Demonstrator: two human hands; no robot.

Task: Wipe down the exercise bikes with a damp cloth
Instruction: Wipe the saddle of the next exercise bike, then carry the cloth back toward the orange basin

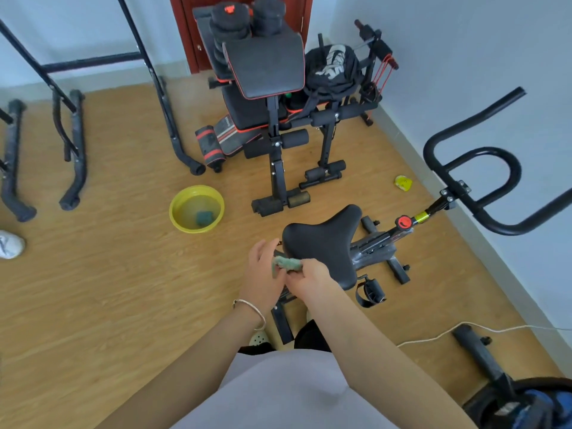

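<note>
Fingers (268,247) of the left hand (263,270) are curled around one end of a green cloth (286,264), and the other end is pinched by the right hand (311,278). The cloth is held crumpled between the two hands, just beside the wide rear edge of the black saddle (325,243) of the exercise bike (377,243). Whether the cloth touches the saddle cannot be told. A thin bracelet (251,308) is worn on the left wrist.

Ahead of the saddle, a red knob (404,222) is seen on the bike frame, and the black handlebar (473,174) is raised near the right wall. On the wooden floor (108,274), to the left of the bike, a yellow basin (185,226) is placed; some water and a dark green sponge (204,216) are seen in it. A black weight bench (266,66) is set behind, close to a brown door (185,32). A small yellow object (403,182) lies on the floor near the right wall, and a white cable (464,331) runs across the floor at the right. A white shoe (9,244) is seen at the left edge.
</note>
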